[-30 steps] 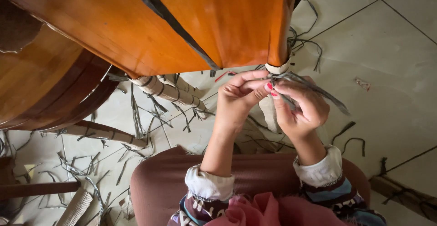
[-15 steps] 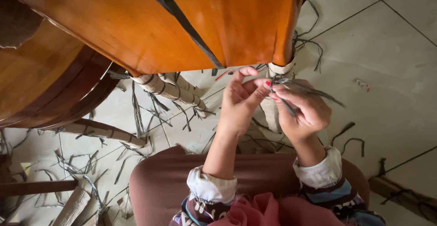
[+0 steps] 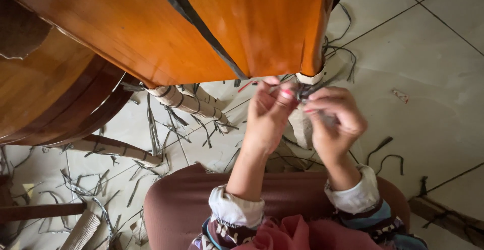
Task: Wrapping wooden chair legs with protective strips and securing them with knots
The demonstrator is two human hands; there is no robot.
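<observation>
A glossy orange-brown wooden table [image 3: 151,33] fills the upper left, crossed by a black strap [image 3: 201,25]. Its near leg [image 3: 312,53] ends in a pale wrapping [image 3: 308,78] with dark strips hanging from it. My left hand [image 3: 267,116] and my right hand [image 3: 334,121] meet just below that leg end, fingers pinched together on a dark grey strip [image 3: 304,92]. A thin red piece [image 3: 245,85] pokes out beside my left fingers. Which hand bears the strip more is hard to tell.
Other table legs wrapped in cardboard [image 3: 187,104] lie under the top. Cut dark strips [image 3: 166,134] litter the pale tiled floor [image 3: 433,53]. A round wooden piece [image 3: 45,94] sits at left. My brown-clad knee [image 3: 181,209] is at the bottom.
Both hands have risen slightly toward the leg end and drawn closer together; the long strip that stuck out to the right is now bunched in the fingers.
</observation>
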